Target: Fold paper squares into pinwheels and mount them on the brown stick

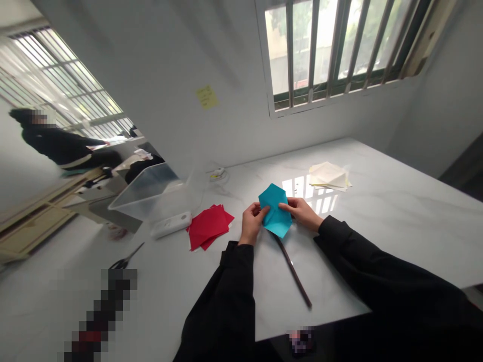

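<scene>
Forearms in black sleeves (pixel 241 296) angled in from the bottom edge, elbows wide, wrists converging at mid-table. Left hand (pixel 251 223) pinching the left edge of a folded blue paper (pixel 275 210), fingers on top; right hand (pixel 302 213) reaching across from the 3 o'clock side, thumb and fingers closed on the right edge. Narrow gap between the hands, only the paper held between them, lifted just above a white marble table (pixel 396 221). Long axis of the paper tilted from 11 o'clock to 5 o'clock, a blunt point at each end. From the paper: dark rod (pixel 293 271) at 6 o'clock, perhaps a ruler, hard to tell from this angle; red paper squares (pixel 207 227) at 9 o'clock; cream paper pile (pixel 328 176) at 2 o'clock; scissors (pixel 126 257) at 8 o'clock; clear plastic bin (pixel 147 193) at 10 o'clock, co-worker (pixel 49 143) farther out beyond it
</scene>
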Demonstrator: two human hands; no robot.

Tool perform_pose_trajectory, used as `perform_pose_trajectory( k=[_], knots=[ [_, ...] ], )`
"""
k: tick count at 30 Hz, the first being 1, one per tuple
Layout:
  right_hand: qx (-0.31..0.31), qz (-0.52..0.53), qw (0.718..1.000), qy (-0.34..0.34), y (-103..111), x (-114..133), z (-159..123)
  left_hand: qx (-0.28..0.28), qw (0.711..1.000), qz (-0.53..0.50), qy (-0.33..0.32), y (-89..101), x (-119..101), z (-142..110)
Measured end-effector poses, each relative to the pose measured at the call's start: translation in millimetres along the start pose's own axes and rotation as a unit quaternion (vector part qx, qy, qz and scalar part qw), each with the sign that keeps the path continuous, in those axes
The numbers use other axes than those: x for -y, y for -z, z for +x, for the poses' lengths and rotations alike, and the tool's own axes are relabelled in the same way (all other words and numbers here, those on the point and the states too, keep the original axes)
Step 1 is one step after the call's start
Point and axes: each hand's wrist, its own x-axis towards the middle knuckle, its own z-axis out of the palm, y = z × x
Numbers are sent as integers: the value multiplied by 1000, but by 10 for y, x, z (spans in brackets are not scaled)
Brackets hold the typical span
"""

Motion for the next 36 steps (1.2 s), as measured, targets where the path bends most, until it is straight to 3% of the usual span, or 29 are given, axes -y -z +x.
perform_pose_trajectory(
  k=[3,8,21,25,29,32,36],
  knots=[
    [-5,-17,1000,12,-18,10,3,27,1000,-7,8,-13,-30,-26],
    [-19,-53,998,21,-35,39,-15,21,1000,6,19,-9,-49,-49],
    [-18,-120,993,-14,-19,-21,-4,51,998,21,22,-28,-65,-79],
    [-34,-84,995,-29,11,-30,8,44,999,18,13,-19,-53,-52],
    [-93,0,995,-28,90,-48,49,24,999,17,-20,3,-83,-48],
    [-138,38,989,-27,156,-83,91,64,996,45,-47,0,-125,-85],
    [-130,52,990,-19,207,-125,121,93,990,91,-54,-33,-137,-133]
  ],
)
